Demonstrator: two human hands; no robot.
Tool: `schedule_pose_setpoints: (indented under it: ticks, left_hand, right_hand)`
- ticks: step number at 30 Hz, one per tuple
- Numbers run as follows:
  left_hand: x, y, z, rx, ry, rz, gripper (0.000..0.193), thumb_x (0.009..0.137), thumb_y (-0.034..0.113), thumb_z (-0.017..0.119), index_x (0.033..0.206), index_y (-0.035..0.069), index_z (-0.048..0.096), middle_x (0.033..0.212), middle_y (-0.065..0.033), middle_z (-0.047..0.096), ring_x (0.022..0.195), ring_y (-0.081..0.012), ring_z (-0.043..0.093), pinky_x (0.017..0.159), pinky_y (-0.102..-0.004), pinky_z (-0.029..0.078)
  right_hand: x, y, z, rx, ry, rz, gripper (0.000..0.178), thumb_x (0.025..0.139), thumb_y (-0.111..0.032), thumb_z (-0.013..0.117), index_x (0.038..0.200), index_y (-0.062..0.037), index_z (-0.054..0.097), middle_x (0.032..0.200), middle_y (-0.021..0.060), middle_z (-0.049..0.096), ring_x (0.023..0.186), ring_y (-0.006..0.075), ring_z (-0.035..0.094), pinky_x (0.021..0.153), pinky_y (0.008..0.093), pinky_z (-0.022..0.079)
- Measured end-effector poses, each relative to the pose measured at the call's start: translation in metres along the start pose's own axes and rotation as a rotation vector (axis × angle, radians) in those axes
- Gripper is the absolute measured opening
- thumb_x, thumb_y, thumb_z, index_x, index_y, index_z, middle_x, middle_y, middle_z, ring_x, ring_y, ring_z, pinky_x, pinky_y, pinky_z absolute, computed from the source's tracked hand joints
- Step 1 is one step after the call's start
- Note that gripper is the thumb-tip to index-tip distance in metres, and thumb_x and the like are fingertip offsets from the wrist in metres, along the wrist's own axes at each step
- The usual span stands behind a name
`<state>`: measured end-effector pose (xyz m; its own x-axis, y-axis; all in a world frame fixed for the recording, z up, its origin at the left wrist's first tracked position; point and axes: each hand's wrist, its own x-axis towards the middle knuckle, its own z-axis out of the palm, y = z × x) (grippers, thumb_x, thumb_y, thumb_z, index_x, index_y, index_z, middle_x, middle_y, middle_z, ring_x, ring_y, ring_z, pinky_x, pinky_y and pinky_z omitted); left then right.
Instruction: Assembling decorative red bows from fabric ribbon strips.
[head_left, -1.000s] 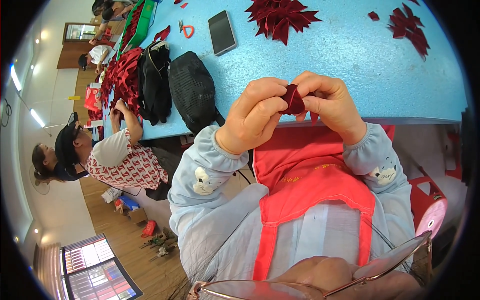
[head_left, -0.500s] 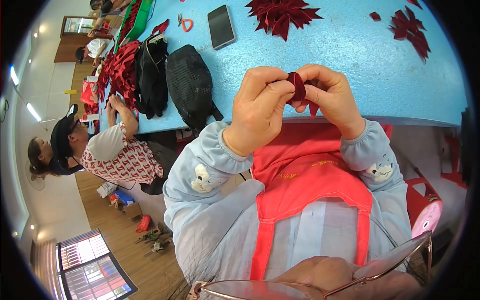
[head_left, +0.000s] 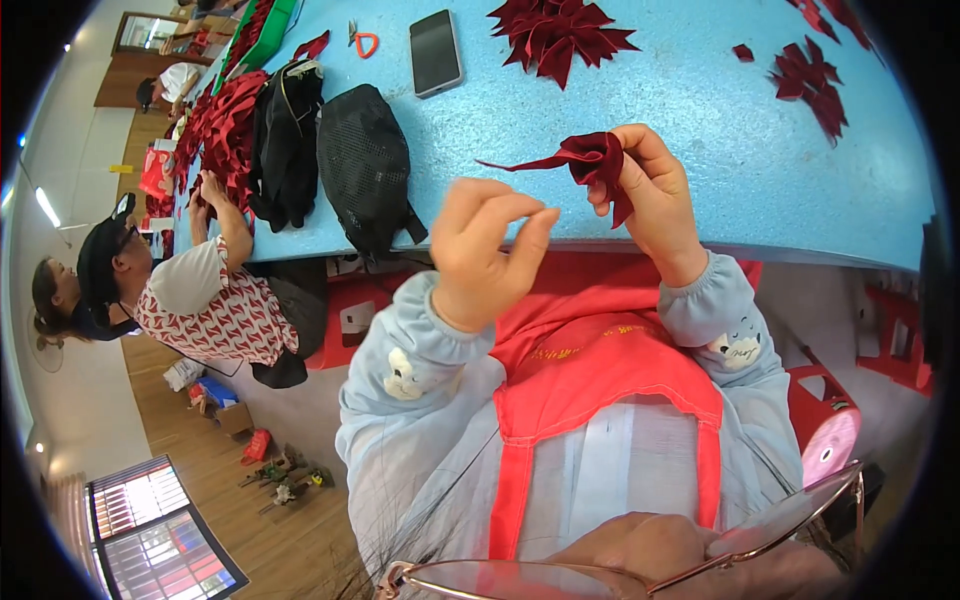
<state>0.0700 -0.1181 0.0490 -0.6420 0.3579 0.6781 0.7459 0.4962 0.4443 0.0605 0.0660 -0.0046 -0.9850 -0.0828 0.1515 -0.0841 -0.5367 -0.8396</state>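
Observation:
Above the table's near edge, my right hand (head_left: 655,195) pinches a dark red velvet fabric strip (head_left: 600,158) that is coiled into a small rosette. One narrow tail of the strip sticks out to the left, and a pointed piece hangs below the fingers. My left hand (head_left: 490,250) is apart from the rosette, lower and to its left. Its fingers are loosely bent, slightly blurred, with thumb and fingertips a little apart and nothing visible between them. A pile of pointed dark red fabric pieces (head_left: 560,35) lies farther off on the blue table (head_left: 700,130).
A phone (head_left: 436,55) and orange-handled scissors (head_left: 362,40) lie at the back. Black pouches (head_left: 365,165) rest to the left, beside a heap of red fabric (head_left: 225,130). More fabric pieces (head_left: 810,85) lie far right. A co-worker (head_left: 200,290) sits at the left.
My left hand has let go of the fabric and moved down and left. The coil now shows as an open rosette in my right hand, its tail loose to the left.

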Motion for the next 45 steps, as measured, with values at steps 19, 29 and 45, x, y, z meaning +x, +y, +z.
schedule_pose_setpoints:
  ticks: [19,29,45]
  left_hand:
    - [-0.007,0.002,0.019,-0.962,-0.061,-1.115,0.021,0.082,0.012,0.063,0.097,-0.004,0.060,0.085,-0.0078,0.064,0.073,-0.0119,0.062,0.051,-0.0224,0.049]
    - [-0.019,-0.003,0.025,-1.075,0.020,-1.116,0.017,0.082,0.011,0.062,0.094,-0.001,0.063,0.086,-0.0062,0.065,0.074,-0.0124,0.063,0.056,-0.0242,0.052]
    - [-0.043,-0.015,0.041,-0.515,-0.014,-0.714,0.013,0.071,0.000,0.059,0.083,0.001,0.066,0.070,-0.0053,0.065,0.061,-0.0121,0.061,0.053,-0.0273,0.046]
  right_hand:
    - [-0.012,0.017,0.002,-0.450,-0.085,-0.215,0.009,0.093,-0.008,0.049,0.101,-0.0045,0.052,0.096,0.0033,0.056,0.073,0.0074,0.054,0.053,0.0173,0.039]
    - [-0.013,0.022,-0.006,-0.987,-0.029,-0.452,0.010,0.085,0.003,0.052,0.093,-0.0025,0.054,0.088,0.0033,0.050,0.074,0.0103,0.049,0.056,0.0193,0.041]
    - [-0.007,0.010,-0.006,-0.756,-0.196,0.022,0.005,0.083,0.001,0.052,0.087,-0.0020,0.053,0.083,0.0015,0.049,0.071,0.0074,0.048,0.063,0.0215,0.040]
